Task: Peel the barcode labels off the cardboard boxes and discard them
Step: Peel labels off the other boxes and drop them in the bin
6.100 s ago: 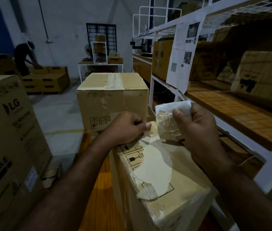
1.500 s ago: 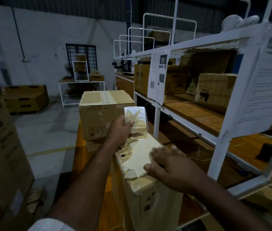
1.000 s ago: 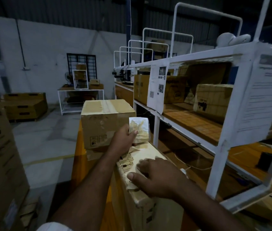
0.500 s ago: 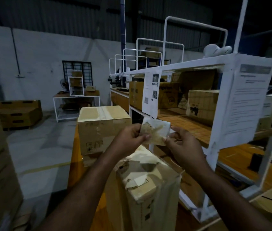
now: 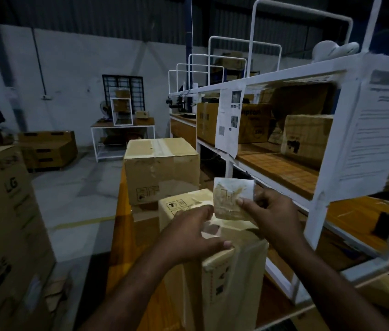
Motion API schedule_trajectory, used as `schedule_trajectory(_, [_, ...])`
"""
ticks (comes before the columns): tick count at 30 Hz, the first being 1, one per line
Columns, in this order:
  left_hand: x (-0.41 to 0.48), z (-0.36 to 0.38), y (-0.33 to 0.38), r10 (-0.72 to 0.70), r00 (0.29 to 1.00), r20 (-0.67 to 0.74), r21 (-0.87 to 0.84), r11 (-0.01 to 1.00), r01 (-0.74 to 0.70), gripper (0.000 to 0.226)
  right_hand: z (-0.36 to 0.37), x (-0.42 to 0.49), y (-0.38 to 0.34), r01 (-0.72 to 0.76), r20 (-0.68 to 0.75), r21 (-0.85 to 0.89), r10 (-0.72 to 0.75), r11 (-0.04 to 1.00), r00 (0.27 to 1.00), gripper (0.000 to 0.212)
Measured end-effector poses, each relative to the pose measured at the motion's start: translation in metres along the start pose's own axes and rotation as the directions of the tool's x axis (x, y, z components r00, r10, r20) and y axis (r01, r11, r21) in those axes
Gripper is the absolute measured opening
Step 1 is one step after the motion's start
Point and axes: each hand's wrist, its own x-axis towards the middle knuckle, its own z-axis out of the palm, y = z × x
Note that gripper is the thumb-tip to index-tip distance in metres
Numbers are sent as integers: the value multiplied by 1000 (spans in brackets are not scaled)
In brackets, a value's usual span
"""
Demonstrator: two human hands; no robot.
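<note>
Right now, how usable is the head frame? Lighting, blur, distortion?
Head view: dim and blue-tinted, foreground underexposed; the right hand and peeled label are readable but soft, and the label's print is illegible. Head view: the left hand on the near box is slightly motion-blurred. Head view: wide-angle bowing bends the shelf frame; the posted sheet smears at the right edge.
</note>
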Motion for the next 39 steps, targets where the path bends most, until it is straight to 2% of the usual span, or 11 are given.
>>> schedule_trajectory(6, [2,-20,-15,-96,994,48,99,991,91,80,15,-11,2,52,17,25,-53,998,998,10])
schedule_trajectory(10, [1,-31,-26,-105,991,83,-55,992,110,72,29,-15,-2,58,55,53,-61,997,997,8])
schedule_trajectory(15, [-6,-17,-39,-181,969,-166,-192,970,148,82,43,-11,4,50,-7,-26,-50,998,999,18])
schedule_trajectory(18, [-11,-5,-36,-397,911,-107,-458,833,309,64,44,-6,20,-74,7,-71,75,995,997,31])
schedule_trajectory(20, [-14,0,-26,-513,858,-9,-553,718,423,43,45,-5,26,-124,74,-90,130,988,989,34])
schedule_trajectory(22, [-15,2,-16,-578,816,-29,-612,655,442,36,42,-2,20,-109,98,-95,118,990,988,34])
schedule_trajectory(24, [-20,2,1,-595,797,-107,-646,651,399,33,31,1,7,-47,99,-78,54,996,994,33])
schedule_trajectory(27, [-34,-10,34,-536,790,-297,-672,705,225,31,6,11,-25,105,70,-49,-101,993,992,34])
schedule_trajectory(31, [-53,-29,73,-465,732,-499,-651,758,37,31,-23,27,-81,324,7,-28,-324,946,946,36])
schedule_trajectory(34, [-65,-44,99,-464,681,-567,-678,732,-66,35,-38,39,-110,403,-46,26,-402,915,915,35])
schedule_trajectory(39, [-83,-59,124,-490,614,-619,-724,659,-203,42,-55,49,-141,550,-32,-19,-550,835,835,33])
